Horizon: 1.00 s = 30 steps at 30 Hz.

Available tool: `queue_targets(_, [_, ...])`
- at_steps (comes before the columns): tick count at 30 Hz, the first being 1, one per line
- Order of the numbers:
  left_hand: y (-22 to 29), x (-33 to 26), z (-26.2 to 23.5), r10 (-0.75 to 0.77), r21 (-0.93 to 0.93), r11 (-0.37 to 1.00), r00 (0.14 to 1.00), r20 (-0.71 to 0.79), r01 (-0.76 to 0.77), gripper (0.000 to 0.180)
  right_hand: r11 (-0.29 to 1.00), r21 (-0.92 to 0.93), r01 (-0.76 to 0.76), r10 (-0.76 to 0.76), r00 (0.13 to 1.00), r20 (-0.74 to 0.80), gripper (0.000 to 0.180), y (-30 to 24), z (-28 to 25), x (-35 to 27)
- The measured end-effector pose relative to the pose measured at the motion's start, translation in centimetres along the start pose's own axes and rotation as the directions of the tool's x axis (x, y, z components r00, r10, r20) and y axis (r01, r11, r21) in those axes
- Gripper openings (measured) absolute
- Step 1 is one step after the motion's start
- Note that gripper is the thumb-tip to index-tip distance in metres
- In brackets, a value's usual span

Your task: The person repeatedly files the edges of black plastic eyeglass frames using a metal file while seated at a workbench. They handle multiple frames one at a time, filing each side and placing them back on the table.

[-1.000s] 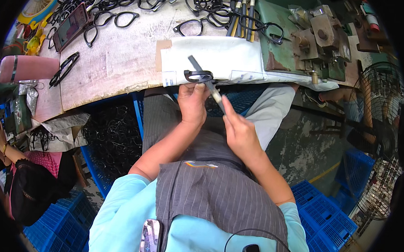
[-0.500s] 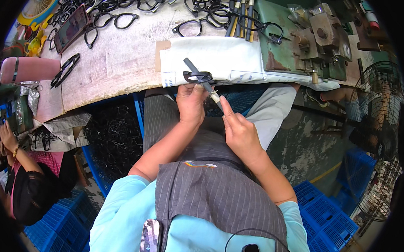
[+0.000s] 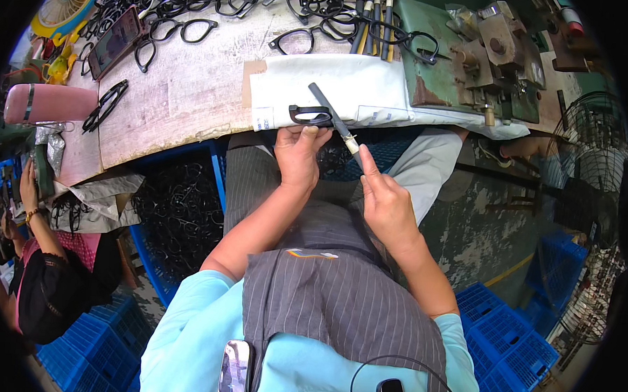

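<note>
My left hand (image 3: pixel 298 157) is closed, pinching a black eyeglass frame (image 3: pixel 311 121) between thumb and fingers just past the bench's near edge. In my right hand (image 3: pixel 387 203) is a slim dark-grey file (image 3: pixel 328 107) with a pale wrapped band around its lower part. The index finger lies stretched along its handle. The file slants up and to the left, its shaft close to the right end of the frame. Whether the two touch, I cannot tell. White sheeting (image 3: pixel 333 74) covers the bench behind them.
Many black eyeglass frames (image 3: pixel 195 31) lie across the back of the wooden bench (image 3: pixel 192 92). A green machine (image 3: pixel 431 82) stands at right, near a caged fan (image 3: pixel 587 208). At left are a phone (image 3: pixel 117 44), a pink bottle (image 3: pixel 52 105) and another person's arm (image 3: pixel 43 230).
The file has shifted right, out from across the eyeglass frame to its right end. My right hand has moved right and slightly down; my left hand is nearly still.
</note>
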State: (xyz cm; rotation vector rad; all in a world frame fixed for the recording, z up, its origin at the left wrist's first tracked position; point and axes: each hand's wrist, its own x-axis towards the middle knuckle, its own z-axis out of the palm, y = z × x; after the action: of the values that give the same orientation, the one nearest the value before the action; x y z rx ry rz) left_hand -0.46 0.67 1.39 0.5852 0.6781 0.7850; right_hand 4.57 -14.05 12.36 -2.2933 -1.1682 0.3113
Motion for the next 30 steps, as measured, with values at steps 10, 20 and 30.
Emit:
queue_targets(10, [-0.3,0.2,-0.2,0.022,-0.01,1.0,1.0,0.003,-0.022,0.012,0.999,-0.034,0.009,-0.008,0.999,0.034,0.055,-0.2,-0.5,-1.9])
queue_targets(20, [-0.2,0.4,-3.1,-0.007,0.339,0.941,0.997,0.078,-0.02,0.01,0.996,0.06,0.064,-0.053,0.986,-0.159,0.054,3.5,2.5,0.5])
queue_targets(30, [5.4,-1.2,-0.4,0.126,0.681,0.175,0.702,0.701,-0.711,0.021,0.98,0.199,0.024,0.031,0.963,-0.268,0.054,6.7,2.8,-0.2])
